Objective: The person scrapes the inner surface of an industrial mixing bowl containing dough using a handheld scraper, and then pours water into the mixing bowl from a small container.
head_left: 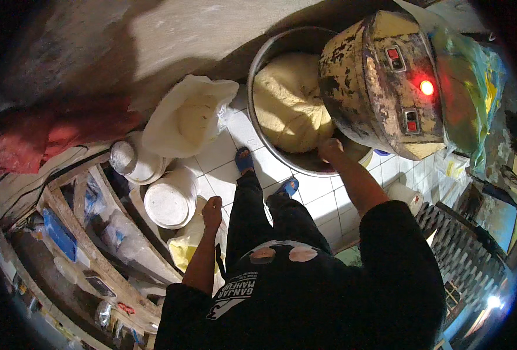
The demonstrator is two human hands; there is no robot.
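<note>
A large round metal mixing bowl (257, 125) holds a big mass of pale yellow dough (287, 99). My right hand (330, 150) reaches over the bowl's near rim, at the lower right edge of the dough. Its fingers are curled closed, and what they may grip is hidden. Over the bowl's right side leans the worn, paint-chipped mixer head (352, 70), with two red switches and a lit red lamp. My left hand (213, 211) hangs by my left leg, fingers curled in and nothing visible in them. It is nearest to a white lidded bucket (171, 198).
An open white sack (191, 114) of pale powder stands left of the bowl, near another white bucket (138, 160). A wooden shelf rack (83, 221) with bags fills the left side. A slatted grey rack (457, 239) stands at right. White tiles (226, 154) cover the floor.
</note>
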